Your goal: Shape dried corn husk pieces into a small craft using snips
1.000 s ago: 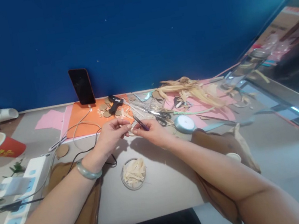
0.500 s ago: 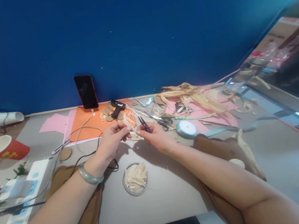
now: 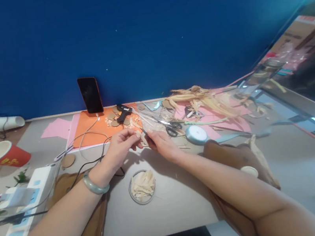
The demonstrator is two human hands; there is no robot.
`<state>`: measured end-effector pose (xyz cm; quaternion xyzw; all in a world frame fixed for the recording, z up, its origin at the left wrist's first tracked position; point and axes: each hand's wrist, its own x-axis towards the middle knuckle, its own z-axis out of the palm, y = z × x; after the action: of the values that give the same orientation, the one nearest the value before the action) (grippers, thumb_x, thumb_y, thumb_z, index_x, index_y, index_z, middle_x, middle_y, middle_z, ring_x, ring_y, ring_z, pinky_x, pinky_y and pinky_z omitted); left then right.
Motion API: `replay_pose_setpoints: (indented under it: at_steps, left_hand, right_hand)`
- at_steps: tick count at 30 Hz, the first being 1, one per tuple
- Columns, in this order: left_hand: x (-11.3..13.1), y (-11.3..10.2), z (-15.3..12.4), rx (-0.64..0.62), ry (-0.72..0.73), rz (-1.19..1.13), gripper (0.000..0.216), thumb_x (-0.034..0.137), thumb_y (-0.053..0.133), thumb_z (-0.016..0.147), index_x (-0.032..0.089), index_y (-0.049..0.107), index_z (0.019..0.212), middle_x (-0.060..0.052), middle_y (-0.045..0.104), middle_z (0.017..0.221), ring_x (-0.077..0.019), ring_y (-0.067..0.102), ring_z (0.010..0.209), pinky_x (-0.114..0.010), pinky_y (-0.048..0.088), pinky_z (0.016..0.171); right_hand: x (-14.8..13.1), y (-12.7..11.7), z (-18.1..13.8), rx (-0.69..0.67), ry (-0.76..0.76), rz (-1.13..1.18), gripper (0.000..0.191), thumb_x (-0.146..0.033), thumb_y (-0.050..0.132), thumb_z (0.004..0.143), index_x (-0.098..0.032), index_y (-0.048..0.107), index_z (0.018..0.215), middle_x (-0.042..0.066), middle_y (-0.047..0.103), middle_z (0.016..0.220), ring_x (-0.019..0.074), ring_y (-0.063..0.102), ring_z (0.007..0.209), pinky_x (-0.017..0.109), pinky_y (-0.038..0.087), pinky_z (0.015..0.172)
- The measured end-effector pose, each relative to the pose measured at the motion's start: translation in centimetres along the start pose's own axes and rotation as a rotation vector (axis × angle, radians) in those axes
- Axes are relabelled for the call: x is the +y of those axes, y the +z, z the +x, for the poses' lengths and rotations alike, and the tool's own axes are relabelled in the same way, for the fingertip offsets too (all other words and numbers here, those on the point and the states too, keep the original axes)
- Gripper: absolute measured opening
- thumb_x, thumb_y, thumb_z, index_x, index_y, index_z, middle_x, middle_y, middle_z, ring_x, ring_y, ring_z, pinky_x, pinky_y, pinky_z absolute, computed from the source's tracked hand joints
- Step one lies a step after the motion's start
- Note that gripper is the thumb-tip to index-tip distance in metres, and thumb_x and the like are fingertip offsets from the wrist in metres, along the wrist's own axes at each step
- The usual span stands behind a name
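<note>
My left hand [image 3: 122, 144], a green bangle on its wrist, pinches a pale, dry husk strip [image 3: 144, 137] between thumb and fingers. Close beside it, my right hand [image 3: 163, 144] is closed around small thread snips [image 3: 144, 131], whose dark blades point up and left at the strip. Whether the blades touch the strip I cannot tell. Below the hands stands a small round dish [image 3: 144, 203] filled with cut pale husk pieces [image 3: 143, 185].
Behind the hands lie a black glue gun [image 3: 123, 112], scissors [image 3: 172, 128], a light-blue ribbon spool [image 3: 196, 134] and a husk bundle [image 3: 194, 95]. A phone [image 3: 90, 95] leans on the blue wall. At left are a paper cup [image 3: 16, 154], cables and a power strip [image 3: 40, 182].
The snips have tilted left toward the strip in my left hand. My right hand's fingers have turned over and no longer pinch the strip's near end.
</note>
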<state>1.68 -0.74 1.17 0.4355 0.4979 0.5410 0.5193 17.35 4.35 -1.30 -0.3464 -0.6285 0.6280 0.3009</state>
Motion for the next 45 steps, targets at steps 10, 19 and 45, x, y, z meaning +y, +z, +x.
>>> replay_pose_setpoints:
  at_steps: [10, 19, 45]
  left_hand:
    - [-0.22, 0.00, -0.08, -0.039, -0.013, 0.040, 0.021, 0.036, 0.071, 0.074, 0.016, 0.065, 0.074, -0.002, 0.065, 0.059, -0.0125, 0.060, 0.058, -0.024, 0.043, 0.057]
    - [-0.49, 0.00, 0.03, -0.022, -0.017, 0.042, 0.024, 0.038, 0.072, 0.075, 0.015, 0.064, 0.073, -0.002, 0.065, 0.059, -0.0116, 0.059, 0.057, -0.024, 0.043, 0.057]
    - [-0.59, -0.11, -0.02, -0.029, -0.032, 0.038, 0.024, 0.038, 0.071, 0.075, 0.016, 0.062, 0.073, -0.002, 0.066, 0.061, -0.0120, 0.061, 0.059, -0.024, 0.044, 0.059]
  right_hand:
    - [-0.26, 0.14, -0.18, -0.102, -0.009, -0.041, 0.052, -0.064, 0.040, 0.089, -0.018, 0.056, 0.069, -0.003, 0.042, 0.057, 0.0098, 0.027, 0.048, 0.027, 0.021, 0.045]
    - [-0.04, 0.21, -0.18, -0.072, -0.030, -0.076, 0.054, -0.065, 0.039, 0.090, -0.018, 0.053, 0.066, -0.005, 0.032, 0.050, 0.0101, 0.027, 0.048, 0.026, 0.022, 0.046]
    - [0.38, 0.33, -0.01, -0.007, -0.027, -0.092, 0.054, -0.068, 0.045, 0.085, -0.019, 0.047, 0.061, -0.004, 0.033, 0.050, 0.0099, 0.029, 0.048, 0.026, 0.022, 0.046]
